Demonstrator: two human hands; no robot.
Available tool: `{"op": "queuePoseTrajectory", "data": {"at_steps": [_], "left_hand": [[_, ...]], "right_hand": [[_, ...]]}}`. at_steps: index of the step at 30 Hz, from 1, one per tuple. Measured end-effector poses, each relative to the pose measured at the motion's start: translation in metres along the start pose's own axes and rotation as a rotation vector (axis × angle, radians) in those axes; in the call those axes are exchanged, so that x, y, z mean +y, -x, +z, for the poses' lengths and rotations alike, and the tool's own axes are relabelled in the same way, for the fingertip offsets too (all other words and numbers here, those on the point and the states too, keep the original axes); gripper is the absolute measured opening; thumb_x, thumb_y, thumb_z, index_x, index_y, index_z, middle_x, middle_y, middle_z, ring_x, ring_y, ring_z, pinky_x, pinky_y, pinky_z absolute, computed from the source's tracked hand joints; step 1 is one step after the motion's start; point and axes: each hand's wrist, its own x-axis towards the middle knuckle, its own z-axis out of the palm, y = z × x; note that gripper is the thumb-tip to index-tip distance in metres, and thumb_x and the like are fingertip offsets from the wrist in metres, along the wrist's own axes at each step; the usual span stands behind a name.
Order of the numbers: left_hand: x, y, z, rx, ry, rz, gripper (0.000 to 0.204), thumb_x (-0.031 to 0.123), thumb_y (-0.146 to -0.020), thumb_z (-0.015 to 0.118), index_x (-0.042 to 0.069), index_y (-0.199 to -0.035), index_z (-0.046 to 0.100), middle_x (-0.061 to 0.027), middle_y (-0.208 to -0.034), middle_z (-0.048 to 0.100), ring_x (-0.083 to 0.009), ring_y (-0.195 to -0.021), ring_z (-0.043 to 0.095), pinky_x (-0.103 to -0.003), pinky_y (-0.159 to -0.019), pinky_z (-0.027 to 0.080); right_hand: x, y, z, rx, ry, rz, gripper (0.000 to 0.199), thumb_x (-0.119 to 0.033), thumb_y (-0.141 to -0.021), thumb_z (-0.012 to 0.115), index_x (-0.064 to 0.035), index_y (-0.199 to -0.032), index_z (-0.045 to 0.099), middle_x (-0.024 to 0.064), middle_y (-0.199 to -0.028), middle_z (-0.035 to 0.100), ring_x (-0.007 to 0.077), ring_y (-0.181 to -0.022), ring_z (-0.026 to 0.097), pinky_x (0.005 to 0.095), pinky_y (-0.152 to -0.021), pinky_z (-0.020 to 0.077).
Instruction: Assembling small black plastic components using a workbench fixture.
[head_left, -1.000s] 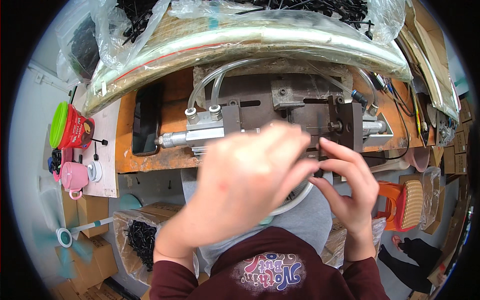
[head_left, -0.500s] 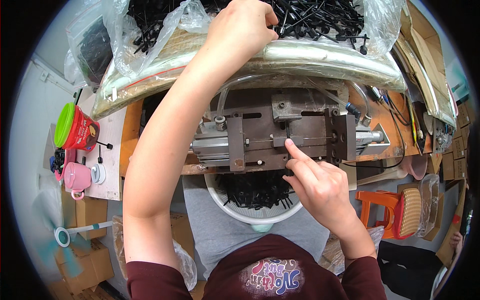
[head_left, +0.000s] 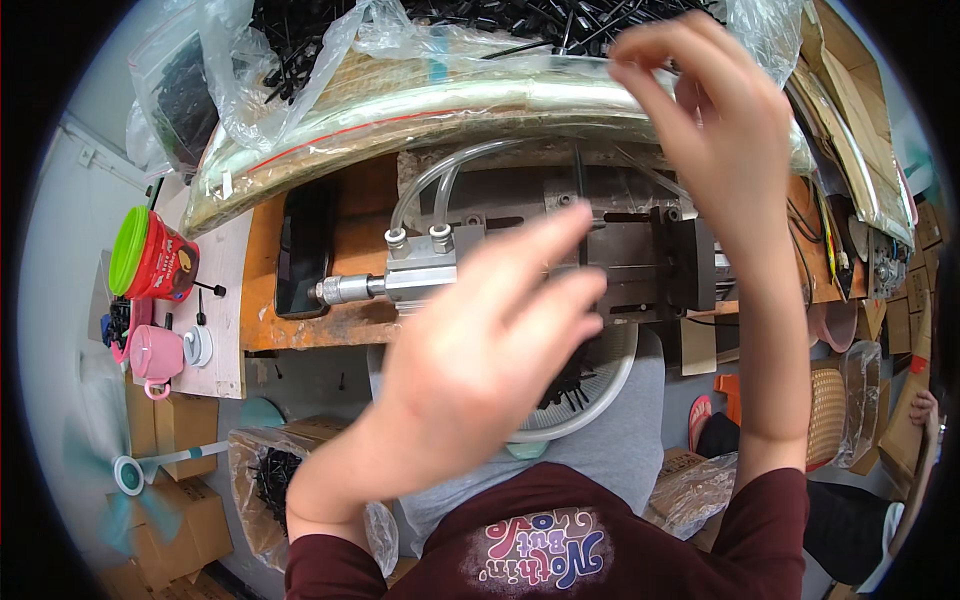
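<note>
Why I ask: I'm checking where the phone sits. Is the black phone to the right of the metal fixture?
No, the black phone lies on the orange tabletop, left of the metal fixture.

At your left, a red tub point(head_left: 172, 262) with a green rim sits beyond a pink mug point(head_left: 157, 352) on the pale tabletop point(head_left: 226, 345); a dark phone point(head_left: 303, 250) lies on your orange bench point(head_left: 350, 326); lower down, a teal fan point(head_left: 128, 475) (its blades blurred) overlaps cardboard boxes point(head_left: 188, 535); to your right, a pink slipper point(head_left: 699, 420) shows near a woven seat point(head_left: 826, 400).
</note>
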Motion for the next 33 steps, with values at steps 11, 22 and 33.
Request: {"op": "queuePoseTrajectory", "data": {"at_steps": [11,22,33], "left_hand": [[0.001,0.042,0.062,-0.147,-0.238,-0.036,0.024,0.012,-0.077,0.08,0.002,-0.096,0.072,-0.0168,-0.129,0.068,-0.02,-0.067,0.069,-0.029,-0.064,0.056],[-0.001,0.012,0.021,-0.334,-0.015,-0.122,0.017,0.017,-0.084,0.079,0.006,-0.096,0.073,-0.0099,-0.099,0.076,-0.0234,-0.066,0.07,-0.032,-0.062,0.056],[-0.106,-0.14,0.019,0.137,-0.26,-0.044,0.02,0.015,-0.078,0.077,0.001,-0.094,0.077,-0.0197,-0.091,0.073,-0.0331,-0.087,0.072,-0.041,-0.081,0.056]], "right_hand": [[0.03,-0.037,0.04,-0.405,-0.022,0.097,0.02,-0.016,-0.079,0.074,0.0005,-0.09,0.073,0.0182,-0.083,0.07,0.036,-0.081,0.069,0.0422,-0.079,0.0559],[-0.044,0.054,-0.044,-0.319,-0.233,0.09,0.026,0.006,-0.082,0.072,0.0015,-0.107,0.066,0.0172,-0.129,0.065,0.0294,-0.11,0.066,0.036,-0.09,0.055],[-0.094,0.139,-0.037,-0.564,-0.219,0.201,0.023,-0.003,-0.085,0.068,0.0006,-0.106,0.062,0.021,-0.141,0.058,0.0221,-0.07,0.061,0.0326,-0.066,0.052]]}}
